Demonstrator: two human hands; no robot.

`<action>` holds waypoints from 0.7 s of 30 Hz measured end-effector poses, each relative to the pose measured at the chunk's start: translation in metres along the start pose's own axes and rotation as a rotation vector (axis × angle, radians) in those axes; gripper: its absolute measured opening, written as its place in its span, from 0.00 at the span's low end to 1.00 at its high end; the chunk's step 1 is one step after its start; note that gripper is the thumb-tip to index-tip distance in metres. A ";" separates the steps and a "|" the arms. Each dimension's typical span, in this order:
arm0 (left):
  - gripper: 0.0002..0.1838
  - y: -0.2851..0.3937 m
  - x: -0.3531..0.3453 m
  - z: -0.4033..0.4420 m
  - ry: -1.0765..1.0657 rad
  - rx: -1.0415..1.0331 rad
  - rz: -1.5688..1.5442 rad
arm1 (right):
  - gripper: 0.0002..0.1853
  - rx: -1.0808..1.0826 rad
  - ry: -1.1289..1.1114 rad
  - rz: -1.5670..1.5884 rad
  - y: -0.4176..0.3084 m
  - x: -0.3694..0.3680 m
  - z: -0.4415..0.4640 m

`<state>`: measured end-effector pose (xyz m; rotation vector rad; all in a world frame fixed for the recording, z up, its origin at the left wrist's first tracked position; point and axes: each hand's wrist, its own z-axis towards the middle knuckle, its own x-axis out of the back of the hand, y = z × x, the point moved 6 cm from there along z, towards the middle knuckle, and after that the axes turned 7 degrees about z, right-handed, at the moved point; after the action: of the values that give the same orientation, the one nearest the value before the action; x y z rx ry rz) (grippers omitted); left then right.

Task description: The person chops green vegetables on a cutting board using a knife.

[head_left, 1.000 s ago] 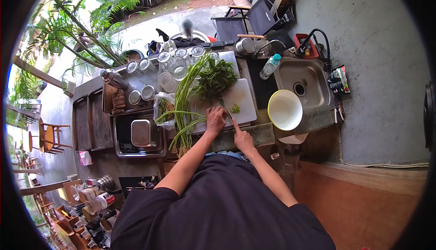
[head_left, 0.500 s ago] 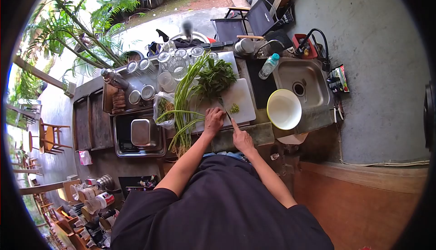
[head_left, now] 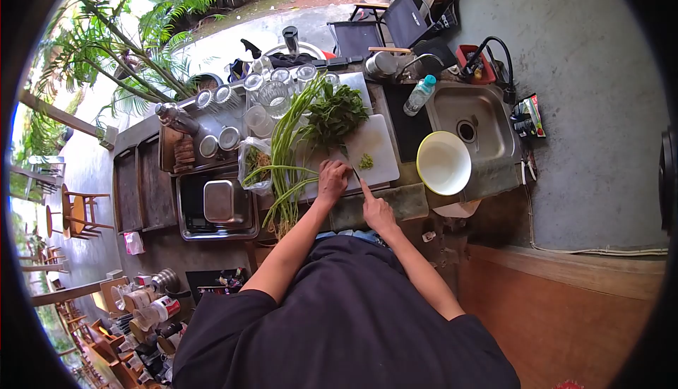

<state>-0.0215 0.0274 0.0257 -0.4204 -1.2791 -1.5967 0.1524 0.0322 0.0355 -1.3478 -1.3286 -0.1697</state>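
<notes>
A white cutting board (head_left: 380,135) lies on the counter, with a small heap of chopped green pieces (head_left: 366,161) on it. My right hand (head_left: 379,212) is closed round the handle of a knife (head_left: 357,175), its blade pointing away over the board. Just left of the blade, the curled fingers of my left hand (head_left: 333,180) press on the board; what they hold is too small to name. Leafy greens (head_left: 335,115) rest on the board beyond my hands. Long green stalks (head_left: 284,150) with roots lie to the left, beside a plastic bag (head_left: 256,164).
To the right are a white bowl with a yellow-green rim (head_left: 443,164), a water bottle (head_left: 419,95) and a sink (head_left: 487,121). Glass jars (head_left: 275,98) stand at the back left. A metal container (head_left: 222,202) sits in a tray on the left, near a flask (head_left: 176,118).
The view has shifted slightly. Both hands stay near the same part of the board, and the knife remains in my right hand.
</notes>
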 end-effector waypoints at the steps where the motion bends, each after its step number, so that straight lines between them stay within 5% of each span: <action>1: 0.04 0.000 0.000 0.000 0.001 0.007 -0.004 | 0.39 -0.003 -0.003 -0.011 0.000 -0.001 0.000; 21: 0.05 0.003 -0.004 0.002 0.035 0.022 0.005 | 0.43 -0.001 0.005 0.002 0.009 -0.015 0.023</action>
<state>-0.0174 0.0313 0.0250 -0.3798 -1.2667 -1.5781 0.1404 0.0440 0.0114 -1.3486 -1.3233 -0.1717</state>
